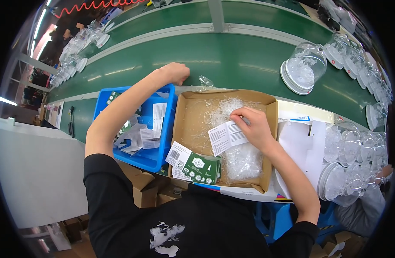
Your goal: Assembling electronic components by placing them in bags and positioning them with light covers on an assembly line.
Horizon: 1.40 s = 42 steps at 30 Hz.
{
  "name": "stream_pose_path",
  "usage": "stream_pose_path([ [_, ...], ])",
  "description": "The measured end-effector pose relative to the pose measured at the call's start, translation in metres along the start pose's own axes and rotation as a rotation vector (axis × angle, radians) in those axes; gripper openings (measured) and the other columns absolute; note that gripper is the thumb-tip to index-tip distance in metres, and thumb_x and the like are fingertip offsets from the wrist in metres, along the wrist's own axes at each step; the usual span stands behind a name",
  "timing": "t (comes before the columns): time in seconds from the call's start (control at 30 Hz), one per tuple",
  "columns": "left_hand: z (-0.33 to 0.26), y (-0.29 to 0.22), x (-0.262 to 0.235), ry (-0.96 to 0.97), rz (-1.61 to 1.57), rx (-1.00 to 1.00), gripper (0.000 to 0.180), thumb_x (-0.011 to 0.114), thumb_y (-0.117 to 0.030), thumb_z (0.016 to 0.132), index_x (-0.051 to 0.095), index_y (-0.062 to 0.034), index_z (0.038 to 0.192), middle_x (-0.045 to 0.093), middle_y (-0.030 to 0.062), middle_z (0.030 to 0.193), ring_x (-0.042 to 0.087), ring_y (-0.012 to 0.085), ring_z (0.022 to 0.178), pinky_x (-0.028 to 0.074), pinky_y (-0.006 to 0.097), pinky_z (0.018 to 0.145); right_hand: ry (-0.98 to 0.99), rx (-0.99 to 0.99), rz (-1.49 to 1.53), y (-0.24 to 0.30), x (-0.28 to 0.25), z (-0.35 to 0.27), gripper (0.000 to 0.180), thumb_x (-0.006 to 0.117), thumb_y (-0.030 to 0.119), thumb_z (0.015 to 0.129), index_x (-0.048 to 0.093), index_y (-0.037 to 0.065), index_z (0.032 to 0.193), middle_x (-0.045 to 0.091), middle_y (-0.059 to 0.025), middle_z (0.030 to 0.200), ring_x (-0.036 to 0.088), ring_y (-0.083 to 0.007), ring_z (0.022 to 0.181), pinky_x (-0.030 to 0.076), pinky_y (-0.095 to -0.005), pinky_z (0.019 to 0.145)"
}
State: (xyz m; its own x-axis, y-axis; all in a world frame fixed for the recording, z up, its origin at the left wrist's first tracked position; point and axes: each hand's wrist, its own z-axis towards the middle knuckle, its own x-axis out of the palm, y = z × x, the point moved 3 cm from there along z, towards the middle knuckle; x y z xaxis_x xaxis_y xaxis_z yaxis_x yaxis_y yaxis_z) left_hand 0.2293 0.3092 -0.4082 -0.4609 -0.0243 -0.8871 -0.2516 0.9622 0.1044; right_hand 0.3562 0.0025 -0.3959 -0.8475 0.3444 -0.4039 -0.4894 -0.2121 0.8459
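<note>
My left hand (177, 73) is a closed fist beyond the blue bin, over the green worktop; whatever its fingers enclose is hidden. A small clear plastic piece (205, 82) lies to its right. Over a shallow cardboard tray (189, 112), my right hand (254, 125) has thumb and fingertips closed in a pinch beside loose white flakes (230, 105). A white printed leaflet (223, 138) runs under this hand; I cannot tell whether the fingers grip it. Just nearer is a clear bag of white flakes (244, 163). Green and white printed cards (202, 167) overlap the tray's near left corner.
At left the blue bin (166, 144) holds printed cards and leaflets. A clear dome on a white base (303, 69) stands on the worktop at right, with several more domes (356, 146) along that side. White cardboard (298, 148) lies right of the tray. Another person's grey sleeve (362, 210) shows lower right.
</note>
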Motion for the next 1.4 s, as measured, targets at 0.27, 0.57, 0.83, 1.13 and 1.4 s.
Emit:
stream_pose_path([
  [0.27,0.001,0.002,0.002,0.027,0.084,0.027,0.015,0.073,-0.012,0.058,0.068,-0.0078,0.072,0.068,0.0145,0.075,0.066,0.0356,0.077,0.053,0.044,0.066,-0.028,-0.034,0.010,0.000,-0.001,0.000,0.011,0.066,0.012,0.086,0.066,0.001,0.088,0.066,-0.0120,0.082,0.063,-0.0274,0.072,0.049,-0.0335,0.064],
  [0.57,-0.015,0.025,0.006,-0.105,-0.184,-0.046,0.015,0.069,-0.013,0.062,0.065,-0.0037,0.072,0.066,0.0145,0.071,0.064,0.0327,0.069,0.052,0.040,0.064,0.007,-0.010,-0.011,-0.004,-0.001,-0.003,0.011,0.067,0.010,0.086,0.066,0.000,0.089,0.066,-0.0115,0.082,0.063,-0.0238,0.072,0.049,-0.0313,0.065],
  [0.83,-0.016,0.027,0.011,-0.129,-0.455,0.036,0.014,0.071,-0.009,0.066,0.066,-0.0015,0.077,0.066,0.0121,0.073,0.065,0.0277,0.071,0.052,0.036,0.064,0.005,-0.028,-0.015,-0.004,0.000,-0.002,0.010,0.066,0.010,0.086,0.066,0.001,0.089,0.066,-0.0119,0.082,0.063,-0.0246,0.073,0.049,-0.0323,0.065],
  [1.13,-0.014,0.035,0.016,0.028,-0.204,-0.009,0.015,0.072,-0.008,0.070,0.066,-0.0027,0.083,0.067,0.0129,0.080,0.065,0.0304,0.079,0.051,0.038,0.068,-0.022,-0.018,0.011,-0.002,0.002,-0.001,0.012,0.065,0.015,0.087,0.066,0.003,0.088,0.065,-0.0121,0.081,0.062,-0.0283,0.071,0.048,-0.0348,0.063],
  [1.4,-0.076,-0.075,-0.074,-0.597,-0.924,0.065,0.008,0.064,-0.003,0.084,0.061,0.0022,0.089,0.064,0.0056,0.076,0.062,0.0102,0.072,0.051,0.024,0.069,-0.235,0.244,0.246,-0.027,-0.010,0.001,0.014,0.064,0.012,0.089,0.065,-0.002,0.089,0.066,-0.0063,0.078,0.060,-0.0128,0.070,0.047,-0.0274,0.065],
])
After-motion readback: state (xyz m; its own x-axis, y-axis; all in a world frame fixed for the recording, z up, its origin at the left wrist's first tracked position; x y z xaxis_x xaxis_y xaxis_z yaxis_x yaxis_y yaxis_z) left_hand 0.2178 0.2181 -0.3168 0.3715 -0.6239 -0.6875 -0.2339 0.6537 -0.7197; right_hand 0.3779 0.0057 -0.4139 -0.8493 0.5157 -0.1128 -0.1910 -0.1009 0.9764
